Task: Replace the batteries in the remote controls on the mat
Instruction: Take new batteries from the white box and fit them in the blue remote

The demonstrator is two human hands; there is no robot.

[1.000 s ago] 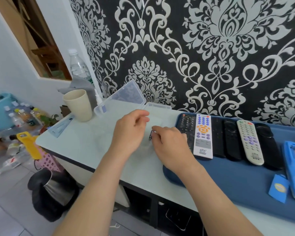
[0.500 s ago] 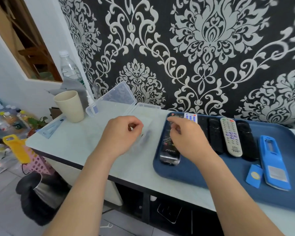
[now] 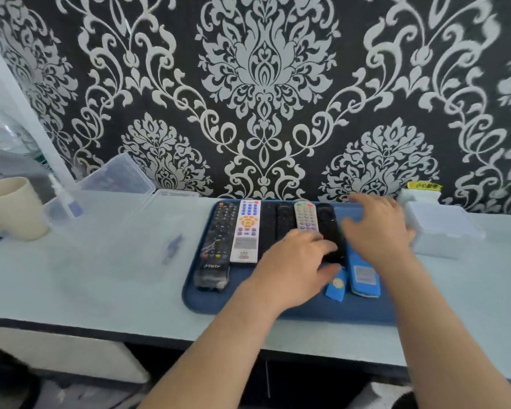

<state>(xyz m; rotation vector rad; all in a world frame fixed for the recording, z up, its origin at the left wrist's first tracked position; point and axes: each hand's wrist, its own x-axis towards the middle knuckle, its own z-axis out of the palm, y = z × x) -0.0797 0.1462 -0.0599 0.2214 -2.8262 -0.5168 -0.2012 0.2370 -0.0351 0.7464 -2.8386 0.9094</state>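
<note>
A blue mat [image 3: 207, 302] lies on the pale table and carries a row of remotes. From the left these are a black one [image 3: 216, 246], a white one with orange and blue buttons [image 3: 247, 231], a black one [image 3: 283, 219], a grey-white one [image 3: 306, 216] and another black one [image 3: 329, 228]. A blue remote [image 3: 363, 273] lies face down beside its loose blue battery cover [image 3: 335, 286]. My left hand [image 3: 292, 267] hovers with spread fingers just left of the cover. My right hand [image 3: 378, 228], blurred and spread, is above the blue remote's far end. Neither holds anything.
A clear plastic box [image 3: 115, 208] with its lid up stands left of the mat, with a small bluish item [image 3: 173, 246] lying in front of it. A beige cup [image 3: 12, 208] is at the far left. A white box [image 3: 443, 231] sits right of the mat. The patterned wall is close behind.
Both hands have left the clear box area and moved right to the blue remote end of the mat. The view has swung right with them.
</note>
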